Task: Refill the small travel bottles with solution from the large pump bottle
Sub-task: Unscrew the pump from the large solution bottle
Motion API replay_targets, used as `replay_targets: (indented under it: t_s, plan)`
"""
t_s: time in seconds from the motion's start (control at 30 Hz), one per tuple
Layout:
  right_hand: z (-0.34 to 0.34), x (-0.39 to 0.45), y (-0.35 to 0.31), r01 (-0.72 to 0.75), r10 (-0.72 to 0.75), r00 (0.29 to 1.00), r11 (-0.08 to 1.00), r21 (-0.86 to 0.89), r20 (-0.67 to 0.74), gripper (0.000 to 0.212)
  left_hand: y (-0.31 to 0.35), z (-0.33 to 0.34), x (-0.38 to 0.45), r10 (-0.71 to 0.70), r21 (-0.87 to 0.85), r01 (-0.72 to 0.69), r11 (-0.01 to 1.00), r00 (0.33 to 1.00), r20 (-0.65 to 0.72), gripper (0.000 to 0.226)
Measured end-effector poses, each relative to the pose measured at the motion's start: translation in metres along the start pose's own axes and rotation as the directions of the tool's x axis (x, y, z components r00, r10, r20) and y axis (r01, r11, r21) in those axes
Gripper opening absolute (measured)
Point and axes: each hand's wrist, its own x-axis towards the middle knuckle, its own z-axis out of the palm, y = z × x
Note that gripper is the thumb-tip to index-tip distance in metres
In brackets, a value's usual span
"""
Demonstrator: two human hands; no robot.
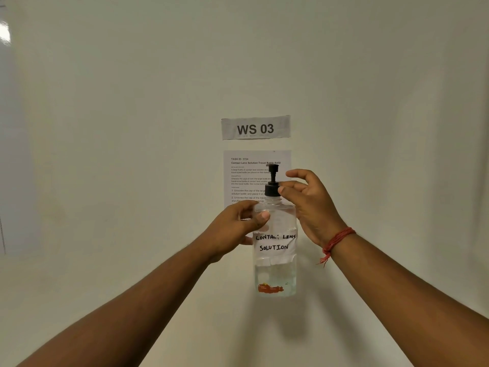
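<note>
A large clear pump bottle with a handwritten "CONTACT LENS SOLUTION" label is held up in the air in front of the wall, upright. Clear liquid fills its lower part. My left hand grips the bottle's upper body from the left, thumb across the front. My right hand has thumb and fingertips on the black pump cap at the bottle's neck. A red thread bracelet circles my right wrist. No small travel bottles are in view.
A pale wall fills the view. A "WS 03" sign is taped to it, with a printed task sheet just below, partly hidden behind the bottle and my hands. No tabletop is visible.
</note>
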Motion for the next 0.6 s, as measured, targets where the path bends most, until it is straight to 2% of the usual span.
replay_targets:
  t_s: [0.23, 0.6]
  plan:
    - [0.0006, -0.0015, -0.0005, 0.022, -0.022, 1.0, 1.0, -0.014, -0.002, 0.044, -0.0005, 0.0005, -0.0006, 0.002, -0.002, -0.002, 1.0, 1.0, 0.006, 0.043]
    - [-0.0011, -0.0005, -0.0016, -0.016, 0.016, 1.0, 1.0, 0.005, -0.014, 0.033, -0.0001, -0.0001, -0.0001, 0.015, 0.004, -0.015, 1.0, 1.0, 0.004, 0.042]
